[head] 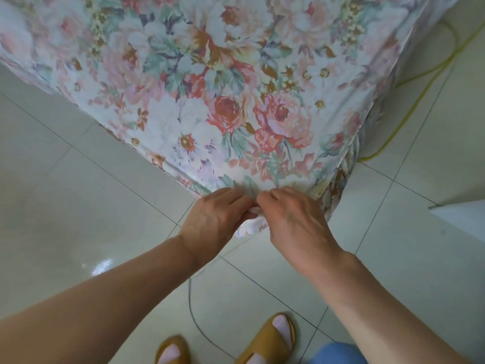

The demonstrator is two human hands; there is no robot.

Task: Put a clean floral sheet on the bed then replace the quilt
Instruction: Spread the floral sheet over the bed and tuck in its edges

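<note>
A floral sheet [223, 88] with pink, red and white roses covers the bed, whose corner points toward me. Both hands meet at that corner. My left hand [215, 216] grips the sheet's corner, fingers curled round the cloth. My right hand [294, 214] pinches the same corner from the right side. A small bunch of white fabric shows between and below the hands. The sheet hangs down the bed's right side. No quilt is in view.
Pale tiled floor [78, 206] surrounds the bed corner. A yellow-green cord [420, 74] loops on the floor to the right of the bed. A white object's edge [462, 219] sits at the far right. My feet in tan slippers [267, 340] stand below.
</note>
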